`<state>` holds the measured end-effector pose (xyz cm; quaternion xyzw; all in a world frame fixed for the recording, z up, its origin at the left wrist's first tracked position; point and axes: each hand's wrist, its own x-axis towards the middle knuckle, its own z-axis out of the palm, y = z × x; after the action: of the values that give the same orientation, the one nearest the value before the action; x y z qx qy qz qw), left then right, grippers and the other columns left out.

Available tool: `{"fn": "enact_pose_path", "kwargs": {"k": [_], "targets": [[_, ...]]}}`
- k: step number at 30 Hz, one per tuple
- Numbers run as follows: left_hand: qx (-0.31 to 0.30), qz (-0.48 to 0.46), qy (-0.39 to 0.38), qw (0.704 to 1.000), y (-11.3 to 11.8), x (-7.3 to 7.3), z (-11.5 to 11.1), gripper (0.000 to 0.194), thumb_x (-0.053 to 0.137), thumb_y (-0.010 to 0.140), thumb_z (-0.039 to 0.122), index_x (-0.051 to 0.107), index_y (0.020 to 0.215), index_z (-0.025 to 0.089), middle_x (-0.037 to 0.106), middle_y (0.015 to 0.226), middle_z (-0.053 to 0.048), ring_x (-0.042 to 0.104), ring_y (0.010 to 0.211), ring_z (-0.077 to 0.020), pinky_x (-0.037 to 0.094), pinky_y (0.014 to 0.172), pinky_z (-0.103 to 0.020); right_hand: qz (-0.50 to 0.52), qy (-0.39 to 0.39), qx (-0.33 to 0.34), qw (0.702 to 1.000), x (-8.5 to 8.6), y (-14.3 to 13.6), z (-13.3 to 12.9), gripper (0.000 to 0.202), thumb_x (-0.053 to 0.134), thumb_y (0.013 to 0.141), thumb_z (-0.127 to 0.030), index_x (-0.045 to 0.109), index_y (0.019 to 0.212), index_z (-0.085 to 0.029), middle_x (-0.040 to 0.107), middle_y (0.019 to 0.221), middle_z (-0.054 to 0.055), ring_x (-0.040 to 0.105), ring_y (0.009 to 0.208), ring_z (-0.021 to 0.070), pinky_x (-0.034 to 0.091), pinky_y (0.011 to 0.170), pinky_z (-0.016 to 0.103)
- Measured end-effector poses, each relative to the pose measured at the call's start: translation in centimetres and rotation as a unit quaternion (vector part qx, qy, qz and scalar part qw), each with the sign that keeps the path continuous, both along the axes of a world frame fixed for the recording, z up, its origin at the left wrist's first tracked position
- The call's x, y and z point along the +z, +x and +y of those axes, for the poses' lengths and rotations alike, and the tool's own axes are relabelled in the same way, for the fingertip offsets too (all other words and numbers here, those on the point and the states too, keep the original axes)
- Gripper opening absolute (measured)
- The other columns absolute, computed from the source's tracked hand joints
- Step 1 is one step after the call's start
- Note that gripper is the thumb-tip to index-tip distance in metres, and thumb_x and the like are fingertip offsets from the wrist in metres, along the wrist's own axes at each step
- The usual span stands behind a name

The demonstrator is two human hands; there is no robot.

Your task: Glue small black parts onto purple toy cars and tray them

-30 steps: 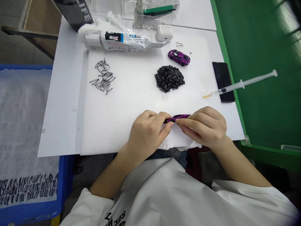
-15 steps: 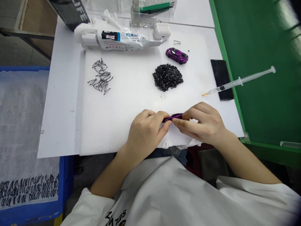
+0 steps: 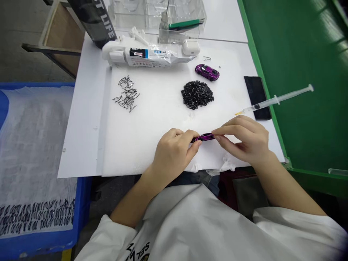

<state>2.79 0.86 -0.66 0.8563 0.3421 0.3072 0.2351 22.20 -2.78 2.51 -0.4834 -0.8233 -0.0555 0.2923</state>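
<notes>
A small purple toy car [image 3: 206,137] is held on its side just above the front of the white foam sheet [image 3: 136,145]. My left hand [image 3: 174,150] pinches its left end between thumb and fingers. My right hand [image 3: 241,139] has thumb and forefinger closed at the car's right end; whether a tiny part sits between them is too small to tell. Beyond the hands lies a heap of small black parts [image 3: 197,95]. A second purple toy car [image 3: 207,72] stands behind the heap. Thin black outline-shaped pieces [image 3: 127,94] are scattered at the left.
A syringe [image 3: 274,100] with a yellow tip lies across a black phone [image 3: 257,94] at the right. At the back are a silver pouch [image 3: 152,58], a white earbud case [image 3: 191,47], a glass bottle [image 3: 163,30] and a dark bottle [image 3: 95,25]. A blue crate [image 3: 81,210] stands at the left.
My right hand has shifted slightly right along the car, its thumb and forefinger now at the right end. The left hand keeps its grip. The whole view has shifted a little.
</notes>
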Motion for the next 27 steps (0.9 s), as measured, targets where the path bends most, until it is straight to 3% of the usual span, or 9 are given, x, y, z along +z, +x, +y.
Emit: {"fn": "enact_pose_path", "kwargs": {"k": [3, 7, 10, 16, 27], "targets": [[0.0, 0.0, -0.006, 1.0, 0.0, 0.0, 0.0, 0.013, 0.055, 0.087, 0.025, 0.064, 0.092, 0.017, 0.065, 0.072, -0.001, 0.059, 0.078, -0.0153, 0.049, 0.071, -0.026, -0.004, -0.033, -0.008, 0.999, 0.9, -0.7, 1.1, 0.008, 0.058, 0.079, -0.013, 0.059, 0.083, -0.02, 0.064, 0.07, 0.002, 0.058, 0.064, 0.0137, 0.047, 0.056, 0.027], [0.0, -0.003, -0.006, 1.0, -0.1, 0.1, -0.1, 0.014, 0.054, 0.087, 0.024, 0.063, 0.093, 0.016, 0.066, 0.074, 0.0, 0.058, 0.078, -0.0149, 0.049, 0.071, -0.026, -0.054, -0.051, 0.051, 0.996, 1.9, -1.7, 2.3, 0.006, 0.058, 0.08, -0.014, 0.058, 0.083, -0.02, 0.064, 0.071, 0.002, 0.057, 0.065, 0.0138, 0.048, 0.058, 0.027], [0.0, -0.005, 0.004, 1.0, -0.2, 0.1, -0.1, 0.013, 0.054, 0.087, 0.024, 0.063, 0.093, 0.017, 0.067, 0.076, 0.0, 0.058, 0.077, -0.015, 0.049, 0.07, -0.026, -0.049, -0.044, 0.07, 0.995, 1.2, -1.7, 1.9, 0.009, 0.059, 0.079, -0.013, 0.056, 0.085, -0.02, 0.064, 0.072, 0.002, 0.057, 0.066, 0.0142, 0.048, 0.059, 0.028], [-0.004, -0.011, -0.002, 1.0, -0.1, -0.1, -0.2, 0.012, 0.055, 0.087, 0.024, 0.063, 0.092, 0.017, 0.066, 0.073, 0.0, 0.058, 0.076, -0.0147, 0.049, 0.069, -0.025, 0.029, -0.06, 0.035, 0.997, -1.1, -0.3, -0.2, 0.017, 0.061, 0.076, -0.01, 0.056, 0.089, -0.02, 0.062, 0.08, 0.004, 0.058, 0.071, 0.0147, 0.05, 0.062, 0.03], [-0.005, -0.009, 0.002, 1.0, -0.1, 0.1, 0.0, 0.011, 0.055, 0.086, 0.023, 0.063, 0.092, 0.017, 0.066, 0.076, 0.0, 0.059, 0.078, -0.0153, 0.049, 0.07, -0.026, -0.006, -0.01, 0.052, 0.999, -1.2, -0.6, -0.2, 0.021, 0.063, 0.075, -0.009, 0.056, 0.09, -0.021, 0.061, 0.078, 0.004, 0.056, 0.071, 0.0139, 0.051, 0.059, 0.027]]}}
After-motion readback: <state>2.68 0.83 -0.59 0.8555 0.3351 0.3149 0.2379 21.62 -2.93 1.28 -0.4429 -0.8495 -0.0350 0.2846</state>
